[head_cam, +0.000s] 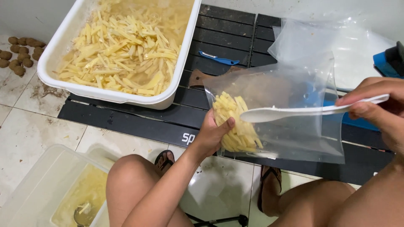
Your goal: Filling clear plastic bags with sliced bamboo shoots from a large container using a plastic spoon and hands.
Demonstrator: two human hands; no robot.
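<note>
My left hand (210, 134) grips one clear bag (290, 113) of potato sticks (235, 124) over the black mat (126, 122) | my right hand (378, 105) pinches one white spoon (303, 112) | one white tub (122, 46) | one blue peeler (218, 58)

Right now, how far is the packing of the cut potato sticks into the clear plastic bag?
Done: a small heap of pale yellow potato sticks already sits in the clear plastic bag. In hand: the left hand grips the bag, the right hand holds a white plastic spoon. Left: the white rectangular tub is full of sticks.
</note>
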